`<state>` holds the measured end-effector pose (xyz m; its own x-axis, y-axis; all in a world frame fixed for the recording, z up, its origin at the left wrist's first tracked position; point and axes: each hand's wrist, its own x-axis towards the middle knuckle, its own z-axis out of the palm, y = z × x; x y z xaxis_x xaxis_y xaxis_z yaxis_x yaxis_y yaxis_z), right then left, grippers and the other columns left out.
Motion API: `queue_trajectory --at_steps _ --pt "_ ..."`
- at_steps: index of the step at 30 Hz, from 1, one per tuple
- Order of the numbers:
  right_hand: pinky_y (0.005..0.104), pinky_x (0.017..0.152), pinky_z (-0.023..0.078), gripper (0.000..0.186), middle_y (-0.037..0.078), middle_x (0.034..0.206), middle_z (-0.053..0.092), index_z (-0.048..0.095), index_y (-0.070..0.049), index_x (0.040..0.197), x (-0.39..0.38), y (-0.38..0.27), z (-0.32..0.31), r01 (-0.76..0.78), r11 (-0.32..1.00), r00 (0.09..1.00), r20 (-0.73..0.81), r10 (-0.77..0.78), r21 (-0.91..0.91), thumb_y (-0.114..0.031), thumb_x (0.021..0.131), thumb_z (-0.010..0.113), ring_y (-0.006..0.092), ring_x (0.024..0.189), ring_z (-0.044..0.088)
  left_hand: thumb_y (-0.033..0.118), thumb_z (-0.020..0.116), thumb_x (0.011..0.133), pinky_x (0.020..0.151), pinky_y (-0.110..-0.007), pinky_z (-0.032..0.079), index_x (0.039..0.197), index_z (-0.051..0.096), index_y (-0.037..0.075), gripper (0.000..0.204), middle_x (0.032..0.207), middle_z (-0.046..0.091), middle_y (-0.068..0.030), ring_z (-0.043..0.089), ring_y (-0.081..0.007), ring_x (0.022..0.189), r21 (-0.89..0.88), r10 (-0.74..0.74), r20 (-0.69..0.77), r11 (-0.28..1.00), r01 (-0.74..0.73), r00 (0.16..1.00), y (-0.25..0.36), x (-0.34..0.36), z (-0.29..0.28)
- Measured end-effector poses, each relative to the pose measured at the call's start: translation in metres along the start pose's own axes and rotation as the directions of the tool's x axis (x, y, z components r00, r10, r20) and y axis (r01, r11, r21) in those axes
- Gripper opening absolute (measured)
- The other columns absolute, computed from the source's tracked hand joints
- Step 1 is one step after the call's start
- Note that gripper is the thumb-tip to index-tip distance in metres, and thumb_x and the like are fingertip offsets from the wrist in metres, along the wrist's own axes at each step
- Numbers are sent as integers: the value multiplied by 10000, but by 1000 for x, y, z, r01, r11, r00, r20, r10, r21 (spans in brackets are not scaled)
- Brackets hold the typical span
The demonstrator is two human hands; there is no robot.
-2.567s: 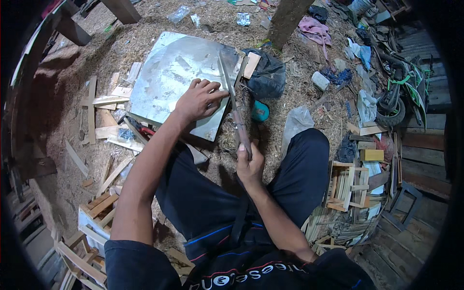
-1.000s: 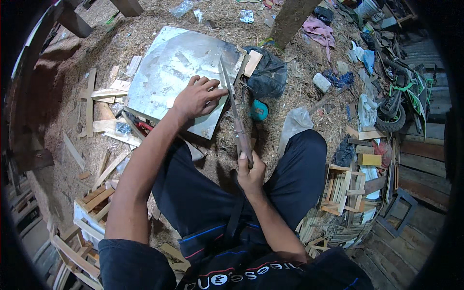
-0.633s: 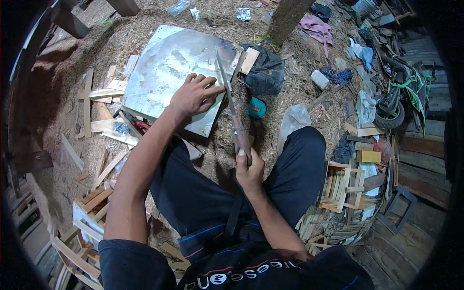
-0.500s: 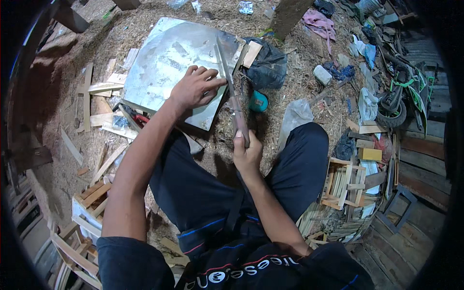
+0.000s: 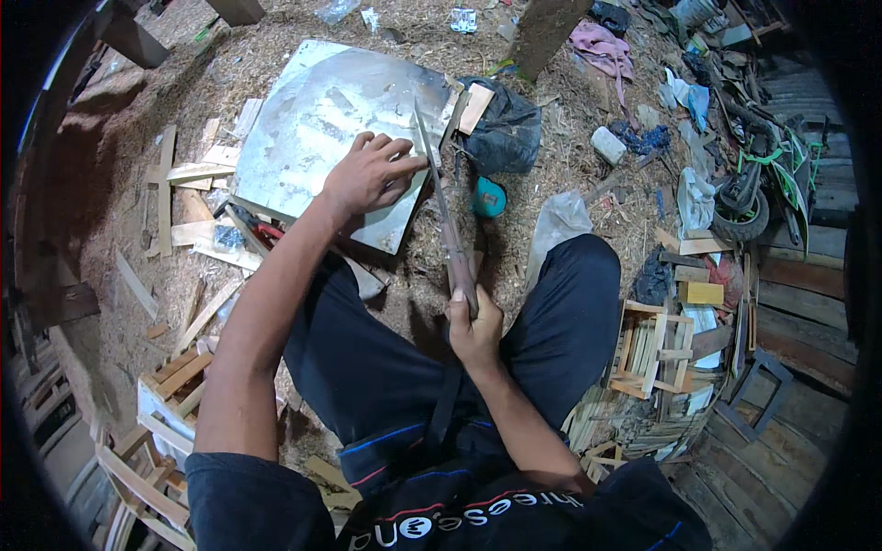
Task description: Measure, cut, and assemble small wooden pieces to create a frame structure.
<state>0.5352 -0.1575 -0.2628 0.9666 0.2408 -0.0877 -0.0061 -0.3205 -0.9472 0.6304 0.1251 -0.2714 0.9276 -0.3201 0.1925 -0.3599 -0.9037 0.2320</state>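
A worn silvery square board [image 5: 289, 110] lies tilted in front of me. My left hand [image 5: 367, 179] rests on its right half, fingers apart and bent, the forefinger beside the long blade [image 5: 439, 193] of what looks like a saw. My right hand [image 5: 475, 331] is closed on the saw's brownish handle [image 5: 462, 271], between my knees. The blade runs forward along the board's right side, its far end over the board. Whether anything lies under my left fingers is hidden. A small pale wood piece [image 5: 476, 108] sits at the board's upper right corner.
Dark plastic bag [image 5: 505, 138], teal cap-like object [image 5: 489, 197] and clear bag [image 5: 560, 225] lie right of the board. Red-handled tool [image 5: 266, 231] and wood offcuts [image 5: 170, 197] lie left. A wooden post [image 5: 542, 41] stands ahead; crates [image 5: 648, 349] and a green-black motorbike [image 5: 763, 184] are right.
Half a second ago my right hand and the saw were farther forward; they are now drawn back toward me. My left hand stays on the board, shifted only slightly in the picture.
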Motion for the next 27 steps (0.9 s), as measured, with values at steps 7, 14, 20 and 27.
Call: queue_trajectory --at_steps 7,14,20,27 --pt "366 563 451 395 96 622 568 628 0 884 24 -10 10 -24 999 1000 5 25 -37 -384 965 581 211 579 592 198 626 859 977 -435 368 1300 595 227 443 1213 588 -102 557 -284 1080 -1 -5 -33 1000 5 999 -6 1 1" --pt "384 566 452 432 105 626 563 611 16 882 10 1 5 -13 999 1000 18 13 -37 -404 974 573 219 576 588 201 623 862 976 -432 364 1276 611 222 415 1214 590 -92 556 -272 1075 17 -7 -45 1000 8 999 -8 -2 4" --pt "384 536 431 356 106 604 539 614 7 884 8 0 -1 -46 999 998 41 47 -17 -336 973 582 220 544 560 221 603 874 988 -421 379 1304 582 269 433 1189 598 -69 563 -252 1085 55 -17 -19 998 18 1000 -4 1 3" --pt "374 532 428 313 115 600 520 616 15 872 12 -4 9 34 999 999 -15 -34 -22 -285 956 597 202 526 515 208 593 882 982 -417 384 1331 555 258 453 1187 597 -63 562 -250 1087 75 -5 -13 997 6 1000 -9 5 -3"
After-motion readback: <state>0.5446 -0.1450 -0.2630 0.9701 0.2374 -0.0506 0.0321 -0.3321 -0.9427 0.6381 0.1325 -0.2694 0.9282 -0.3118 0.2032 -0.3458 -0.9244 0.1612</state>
